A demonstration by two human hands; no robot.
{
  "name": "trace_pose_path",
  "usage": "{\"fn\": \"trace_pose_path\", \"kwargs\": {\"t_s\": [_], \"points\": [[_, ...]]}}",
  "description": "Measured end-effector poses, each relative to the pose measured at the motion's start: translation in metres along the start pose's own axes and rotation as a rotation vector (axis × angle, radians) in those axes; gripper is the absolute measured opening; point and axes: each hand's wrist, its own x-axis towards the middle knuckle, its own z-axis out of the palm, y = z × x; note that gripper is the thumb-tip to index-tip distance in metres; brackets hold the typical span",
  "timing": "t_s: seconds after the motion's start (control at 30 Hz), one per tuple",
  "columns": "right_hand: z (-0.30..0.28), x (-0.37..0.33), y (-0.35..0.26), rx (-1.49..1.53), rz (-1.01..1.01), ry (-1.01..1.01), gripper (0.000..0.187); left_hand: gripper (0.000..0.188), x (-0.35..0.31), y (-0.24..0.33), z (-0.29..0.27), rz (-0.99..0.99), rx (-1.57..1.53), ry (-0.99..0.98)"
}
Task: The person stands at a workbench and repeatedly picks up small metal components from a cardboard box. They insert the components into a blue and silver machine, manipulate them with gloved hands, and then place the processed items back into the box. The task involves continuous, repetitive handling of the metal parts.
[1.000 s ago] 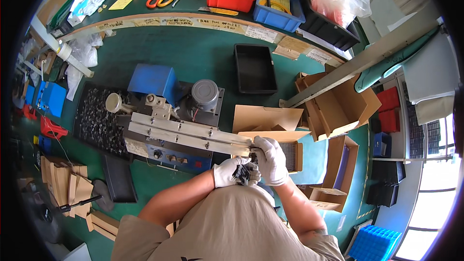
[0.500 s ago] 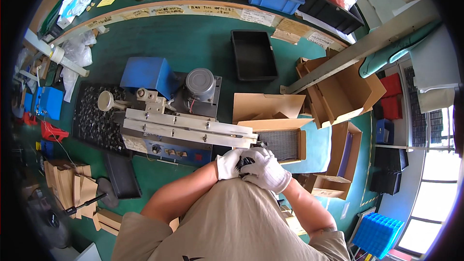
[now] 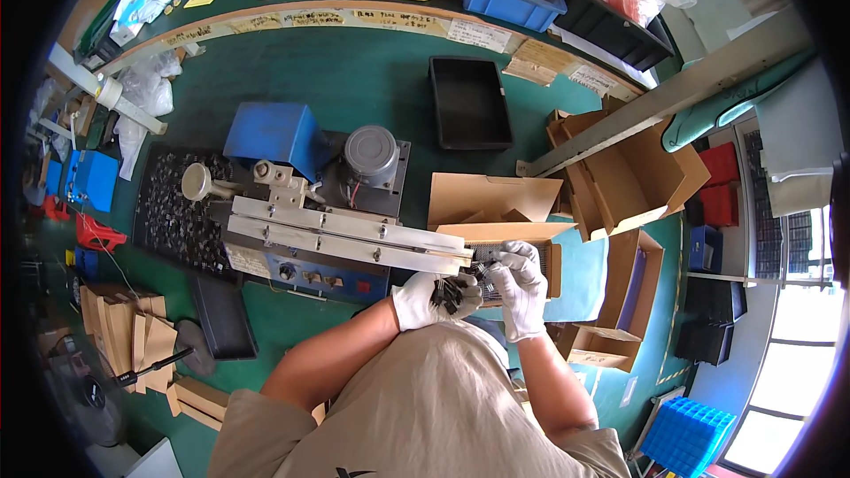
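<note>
Green-topped workbench [image 3: 372,80], curved wooden shelf edge [image 3: 354,13], bright window [image 3: 788,389] at right, daylight

Single head-worn fisheye view, looking steeply down from above the person's own shoulders onto the green worktop [image 3: 354,80], with both gloved hands close below the lens near the frame's centre. The far shelf edge bends along the upper rim, and the floor and windows curve in at the right. No second view overlaps this one.
</note>
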Motion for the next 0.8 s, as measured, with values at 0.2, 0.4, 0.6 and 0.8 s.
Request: {"fn": "trace_pose_path", "kwargs": {"t_s": [0.2, 0.4, 0.6, 0.8], "points": [[0.011, 0.007, 0.012, 0.03, -0.024, 0.02, 0.02, 0.039, -0.001, -0.005, 0.02, 0.133, 0.036, 0.023], [0.013, 0.009, 0.011, -0.04, -0.102, 0.027, 0.022, 0.037, -0.006, 0.002, 0.009, 0.118, 0.049, -0.017], [0.019, 0.013, 0.014, -0.276, -0.28, -0.068, 0.024, 0.035, -0.012, -0.001, 0.03, 0.185, 0.049, -0.018], [0.011, 0.003, 0.003, -0.312, -0.199, 0.019, 0.032, 0.037, -0.012, 0.005, 0.014, 0.126, 0.039, -0.197]]}}
